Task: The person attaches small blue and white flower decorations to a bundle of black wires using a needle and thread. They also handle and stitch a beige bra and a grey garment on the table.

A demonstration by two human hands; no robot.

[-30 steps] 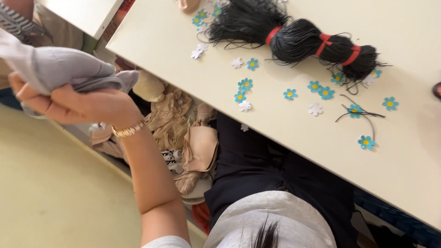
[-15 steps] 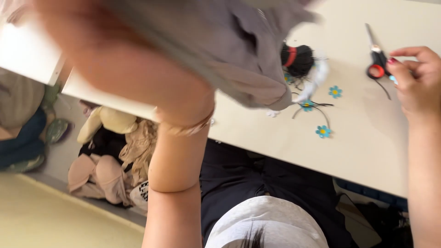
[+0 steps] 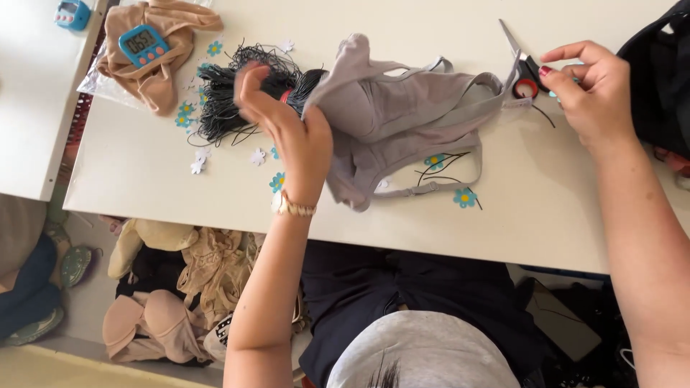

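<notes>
Bright, even daylight fills the scene, and the pale table (image 3: 503,215) reflects it without harsh glare. Shadows are soft and short, falling just beneath the grey garment (image 3: 402,122). Focus is sharp throughout, with slight wide-angle stretching near the edges.

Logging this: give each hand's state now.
Left hand: closed, holding the grey fabric bra.
Right hand: partly open, fingers at the red-and-black-handled scissors.
</notes>
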